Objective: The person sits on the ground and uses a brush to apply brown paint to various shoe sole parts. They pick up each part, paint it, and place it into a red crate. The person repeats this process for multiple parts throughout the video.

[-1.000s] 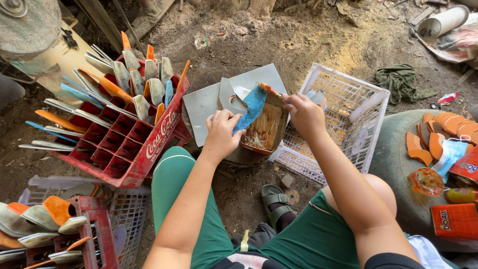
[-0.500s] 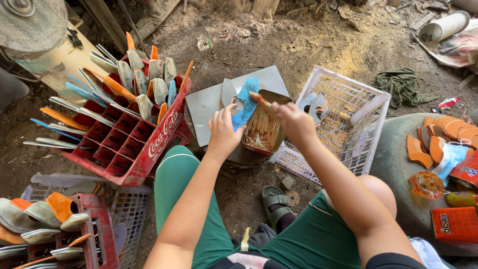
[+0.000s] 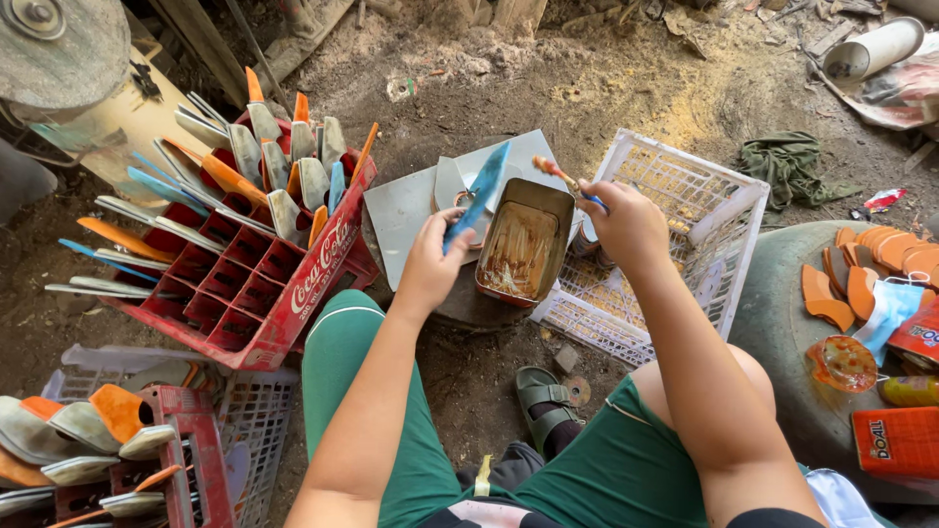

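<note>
At your far left, a red plastic bottle crate (image 3: 245,284) tilts on the dirt, white lettering on its side wall, its cells stuffed with flat shoe-sole pieces (image 3: 284,166) in grey, blue and orange standing on edge. Below it, a second red crate (image 3: 186,460) and a pale mesh basket (image 3: 249,420) carry more soles stacked flat.

Your left hand (image 3: 430,264) reaches forward from a nearly straight arm, fingers closed around the lower end of a blue sole (image 3: 479,196). The sole's long axis runs up and to the right, its narrow tip pointing away from you, over a grey board (image 3: 401,210) and just beside the glue tin (image 3: 523,254). That tin is a rectangular metal can cut open, smeared brown and amber inside, sitting between your two hands.

Your right hand (image 3: 626,225) is bent at the wrist and clenched on a small brush (image 3: 558,176), whose bristled end points up and left above the tin's far corner, close to the sole's tip.

Behind that hand stands a white lattice crate (image 3: 714,196). Farther right, on a dark round surface (image 3: 782,332), lie orange sole pieces (image 3: 861,274), an orange rectangular carton (image 3: 895,440) with dark lettering, and a red-and-white pack (image 3: 919,337) at the edge.
</note>
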